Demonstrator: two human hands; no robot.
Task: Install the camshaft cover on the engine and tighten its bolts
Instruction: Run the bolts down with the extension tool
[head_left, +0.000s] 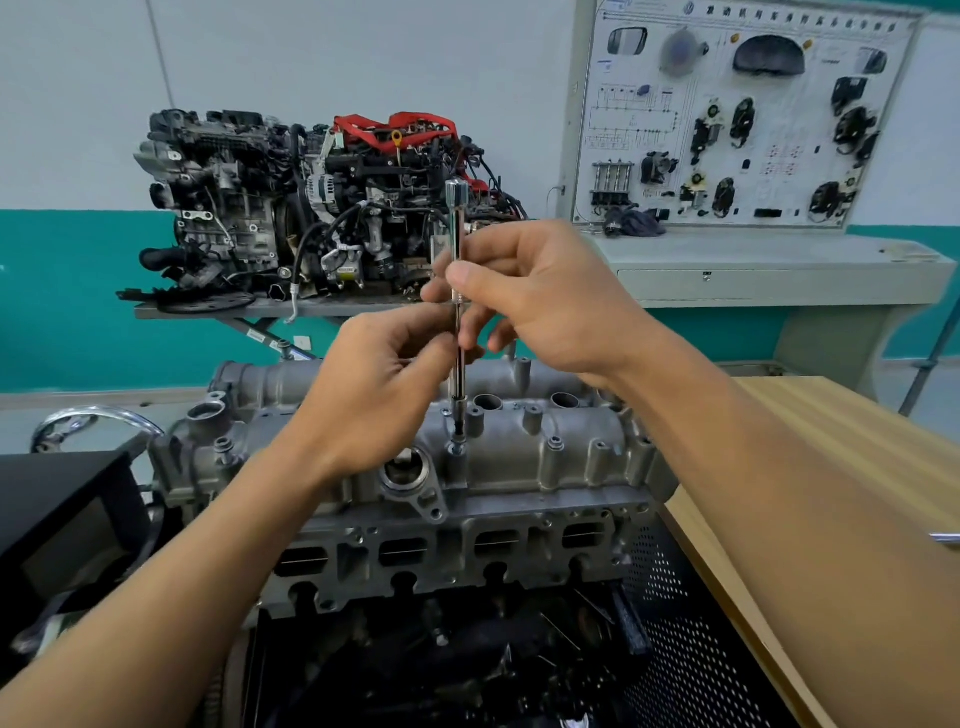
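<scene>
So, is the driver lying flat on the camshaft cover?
No, the driver stands upright, tip on a bolt, left hand and right hand pinching it.

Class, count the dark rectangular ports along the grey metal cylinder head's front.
4 dark rectangular ports in one row: far left, centre-left, centre-right, far right. The left forearm may hide another.

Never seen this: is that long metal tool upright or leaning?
Upright. The tool stands nearly vertical, tip on a bolt in the camshaft cover, left hand and right hand pinching its shaft.
</scene>
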